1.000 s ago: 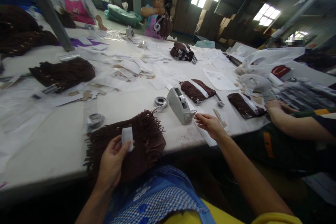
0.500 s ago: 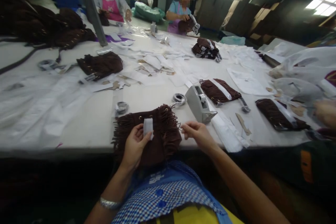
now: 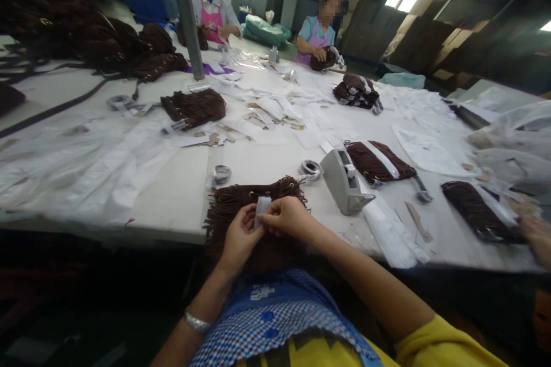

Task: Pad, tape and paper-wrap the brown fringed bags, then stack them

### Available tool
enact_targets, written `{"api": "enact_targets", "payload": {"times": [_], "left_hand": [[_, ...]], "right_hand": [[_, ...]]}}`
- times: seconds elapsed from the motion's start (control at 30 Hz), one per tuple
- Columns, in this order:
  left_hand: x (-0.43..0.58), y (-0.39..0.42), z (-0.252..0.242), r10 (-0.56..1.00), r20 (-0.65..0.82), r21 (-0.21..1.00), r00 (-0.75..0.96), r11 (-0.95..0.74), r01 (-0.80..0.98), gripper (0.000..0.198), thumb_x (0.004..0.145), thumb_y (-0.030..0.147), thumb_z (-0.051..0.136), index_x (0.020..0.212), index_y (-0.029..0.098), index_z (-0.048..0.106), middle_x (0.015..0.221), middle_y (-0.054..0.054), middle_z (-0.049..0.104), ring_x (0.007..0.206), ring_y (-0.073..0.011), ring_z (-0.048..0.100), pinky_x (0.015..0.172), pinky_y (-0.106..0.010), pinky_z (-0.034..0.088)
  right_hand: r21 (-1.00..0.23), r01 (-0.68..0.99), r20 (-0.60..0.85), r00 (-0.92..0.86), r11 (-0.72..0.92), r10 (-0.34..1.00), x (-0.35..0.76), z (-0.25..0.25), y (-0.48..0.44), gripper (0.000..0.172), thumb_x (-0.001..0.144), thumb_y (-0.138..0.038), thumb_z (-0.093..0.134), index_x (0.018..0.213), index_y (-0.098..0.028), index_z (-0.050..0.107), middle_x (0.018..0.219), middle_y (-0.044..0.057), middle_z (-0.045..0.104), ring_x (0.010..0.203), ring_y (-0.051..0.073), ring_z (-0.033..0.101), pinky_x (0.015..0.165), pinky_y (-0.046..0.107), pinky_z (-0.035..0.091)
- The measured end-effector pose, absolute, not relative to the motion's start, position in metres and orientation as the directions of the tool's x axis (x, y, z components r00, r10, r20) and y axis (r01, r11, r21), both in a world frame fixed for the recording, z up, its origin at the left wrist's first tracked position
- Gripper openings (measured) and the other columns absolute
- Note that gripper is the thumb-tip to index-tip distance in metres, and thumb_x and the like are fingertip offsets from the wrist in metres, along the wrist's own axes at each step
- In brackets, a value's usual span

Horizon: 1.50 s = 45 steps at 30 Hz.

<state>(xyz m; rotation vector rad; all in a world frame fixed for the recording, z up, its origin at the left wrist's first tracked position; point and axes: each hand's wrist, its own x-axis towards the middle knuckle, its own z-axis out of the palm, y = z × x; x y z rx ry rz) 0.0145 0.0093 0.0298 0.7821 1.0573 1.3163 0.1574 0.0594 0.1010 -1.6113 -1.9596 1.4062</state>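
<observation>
A dark brown fringed bag [image 3: 241,190] with small metal eyelets lies at the table's front edge, right before my body. My left hand [image 3: 241,235] is closed on a folded white strip [image 3: 263,204] held over the bag's middle. From the right, my right hand [image 3: 286,217] meets the strip, thumb and finger pinched at its edge. Whether something else sits between those fingertips is hidden. Just behind the bag stands a grey tape dispenser [image 3: 344,183], with wrapped rings [image 3: 310,168] near it.
Brown bags banded in white [image 3: 381,160] lie to the right, where another person's hand [image 3: 536,235] touches one [image 3: 473,212]. White sheets [image 3: 394,232] lie by the dispenser. A metal post [image 3: 189,23] rises at back left. Two people work across the white table [image 3: 267,155].
My right hand has moved left from beside the bag onto the white strip. The view has shifted, so the scene sits further right and lower. The other person's hand at right now touches a bag.
</observation>
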Motion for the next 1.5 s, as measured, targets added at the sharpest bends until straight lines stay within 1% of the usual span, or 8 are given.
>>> {"api": "enact_targets", "payload": {"times": [0.27, 0.43, 0.57, 0.77, 0.9, 1.1, 1.33, 1.5], "left_hand": [[0.012, 0.007, 0.033, 0.983, -0.181, 0.907, -0.043, 0.15, -0.394, 0.058, 0.065, 0.027, 0.085, 0.114, 0.017, 0.056, 0.115, -0.011, 0.069, 0.112, -0.0254, 0.065, 0.101, -0.038, 0.049], [0.006, 0.007, 0.037, 0.976, -0.218, 0.875, 0.02, 0.204, -0.439, 0.059, 0.068, 0.027, 0.084, 0.119, 0.017, 0.056, 0.118, -0.011, 0.069, 0.112, -0.0229, 0.065, 0.102, -0.037, 0.048], [0.002, 0.009, 0.04, 0.966, -0.251, 0.841, 0.061, 0.249, -0.48, 0.059, 0.07, 0.029, 0.083, 0.121, 0.017, 0.056, 0.116, -0.01, 0.069, 0.106, -0.0211, 0.066, 0.089, -0.031, 0.054], [0.001, 0.012, 0.041, 0.952, -0.297, 0.849, 0.067, 0.296, -0.437, 0.061, 0.07, 0.03, 0.083, 0.122, 0.016, 0.055, 0.114, -0.01, 0.07, 0.094, -0.0185, 0.068, 0.069, -0.022, 0.054], [0.002, 0.014, 0.042, 0.95, -0.311, 0.859, 0.04, 0.299, -0.416, 0.065, 0.066, 0.031, 0.085, 0.122, 0.016, 0.056, 0.113, -0.011, 0.07, 0.092, -0.0192, 0.069, 0.068, -0.024, 0.055], [0.004, 0.015, 0.042, 0.952, -0.305, 0.882, 0.012, 0.287, -0.375, 0.064, 0.067, 0.032, 0.085, 0.122, 0.016, 0.056, 0.117, -0.012, 0.069, 0.094, -0.0199, 0.069, 0.066, -0.022, 0.055], [0.006, 0.012, 0.042, 0.955, -0.297, 0.891, 0.018, 0.284, -0.355, 0.062, 0.07, 0.034, 0.084, 0.122, 0.019, 0.056, 0.12, -0.01, 0.068, 0.09, -0.0177, 0.071, 0.067, -0.022, 0.055], [0.011, 0.012, 0.043, 0.965, -0.258, 0.91, -0.042, 0.228, -0.347, 0.062, 0.073, 0.037, 0.081, 0.126, 0.02, 0.054, 0.124, -0.012, 0.066, 0.098, -0.0221, 0.07, 0.068, -0.023, 0.057]], "right_hand": [[-0.6, 0.796, -0.326, -0.335, 0.08, 0.884, 0.16, 0.107, 0.067, 0.045, 0.077, -0.053, 0.073, 0.054, -0.016, 0.062, 0.045, 0.002, 0.061, 0.04, 0.01, 0.056, 0.041, 0.018, 0.037], [-0.811, 0.572, -0.415, -0.42, -0.12, 0.807, 0.173, 0.086, 0.071, 0.048, 0.074, -0.062, 0.072, 0.062, -0.016, 0.062, 0.055, 0.001, 0.066, 0.042, 0.01, 0.057, 0.042, 0.019, 0.042], [-0.905, 0.373, -0.399, -0.583, -0.204, 0.708, 0.18, 0.077, 0.071, 0.042, 0.083, -0.056, 0.066, 0.073, -0.015, 0.062, 0.064, 0.0, 0.068, 0.051, 0.009, 0.061, 0.051, 0.019, 0.05], [-0.87, 0.488, -0.261, -0.573, 0.069, 0.777, 0.179, 0.088, 0.064, 0.026, 0.095, -0.034, 0.052, 0.079, -0.017, 0.063, 0.07, 0.0, 0.07, 0.059, 0.011, 0.064, 0.059, 0.02, 0.05], [-0.634, 0.695, -0.115, -0.52, 0.341, 0.846, 0.171, 0.094, 0.057, 0.021, 0.094, -0.024, 0.053, 0.08, -0.018, 0.067, 0.072, 0.002, 0.071, 0.066, 0.014, 0.066, 0.065, 0.022, 0.044], [-0.411, 0.84, -0.131, -0.44, 0.355, 0.888, 0.157, 0.091, 0.055, 0.022, 0.096, -0.025, 0.049, 0.093, -0.016, 0.069, 0.089, 0.011, 0.075, 0.08, 0.02, 0.069, 0.068, 0.025, 0.042], [-0.507, 0.797, -0.143, -0.453, 0.328, 0.88, 0.159, 0.09, 0.064, 0.015, 0.091, -0.017, 0.055, 0.094, -0.015, 0.07, 0.075, 0.007, 0.073, 0.069, 0.018, 0.068, 0.065, 0.023, 0.044], [-0.613, 0.618, 0.148, -0.522, 0.492, 0.84, 0.19, 0.097, 0.032, 0.024, 0.099, -0.028, 0.05, 0.115, -0.021, 0.066, 0.109, 0.008, 0.072, 0.097, 0.018, 0.067, 0.088, 0.028, 0.048]]}}
